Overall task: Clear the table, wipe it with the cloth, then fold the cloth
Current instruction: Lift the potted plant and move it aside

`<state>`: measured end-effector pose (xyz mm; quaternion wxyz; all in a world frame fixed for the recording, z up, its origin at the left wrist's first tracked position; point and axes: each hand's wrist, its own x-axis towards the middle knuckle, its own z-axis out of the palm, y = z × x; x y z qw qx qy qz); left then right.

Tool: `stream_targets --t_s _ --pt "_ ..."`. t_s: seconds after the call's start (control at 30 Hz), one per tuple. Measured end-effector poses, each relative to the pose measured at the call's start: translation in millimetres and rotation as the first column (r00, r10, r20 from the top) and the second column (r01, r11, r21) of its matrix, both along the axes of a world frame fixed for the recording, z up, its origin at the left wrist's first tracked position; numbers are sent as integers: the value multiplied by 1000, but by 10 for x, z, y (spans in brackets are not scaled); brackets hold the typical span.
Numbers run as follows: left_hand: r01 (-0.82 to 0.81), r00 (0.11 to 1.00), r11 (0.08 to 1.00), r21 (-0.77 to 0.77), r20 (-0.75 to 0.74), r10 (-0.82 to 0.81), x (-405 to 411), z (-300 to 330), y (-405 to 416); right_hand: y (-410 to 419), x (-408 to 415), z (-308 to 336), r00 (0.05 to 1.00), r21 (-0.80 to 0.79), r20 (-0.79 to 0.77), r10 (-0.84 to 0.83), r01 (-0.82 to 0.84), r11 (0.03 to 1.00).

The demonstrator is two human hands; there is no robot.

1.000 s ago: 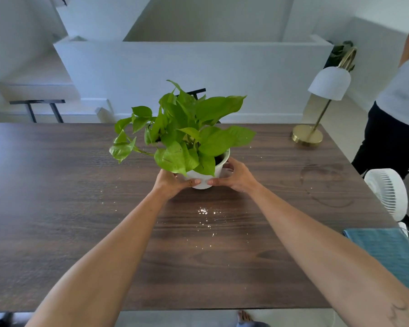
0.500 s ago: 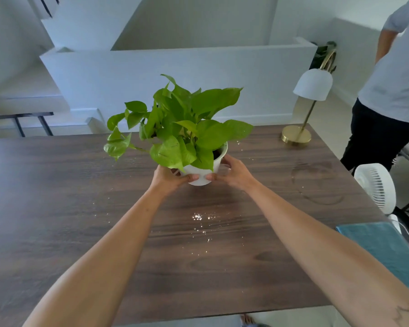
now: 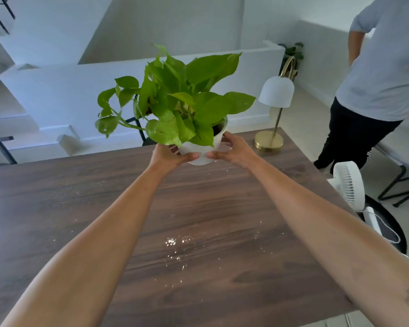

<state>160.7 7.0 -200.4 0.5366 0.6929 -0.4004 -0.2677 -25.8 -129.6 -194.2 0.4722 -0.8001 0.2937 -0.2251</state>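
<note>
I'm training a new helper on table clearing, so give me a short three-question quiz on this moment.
1. True or false: the potted plant is gripped by both hands, the left hand and the right hand.
2. Which item stands on the table at its far right corner? A) lamp B) kettle C) book
3. What lies scattered on the tabletop nearer the person?

Key: 1 true; 2 A; 3 white crumbs.

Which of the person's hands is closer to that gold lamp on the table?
The right. The right hand holds the white plant pot on the side facing the lamp; the left hand holds the pot's far side, farther from the lamp.
</note>
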Motion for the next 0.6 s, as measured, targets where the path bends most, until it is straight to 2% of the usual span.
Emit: stream_targets --t_s 0.17,0.6 --pt "44 999 999 -25 -12 -44 -48 -55 -470 -430 -52 -106 1000 32 -7 -27 27 999" --pt "38 998 998 54 -56 -35 -13 -580 -1390 -1291 3 -623 996 93 -60 -73 79 993"
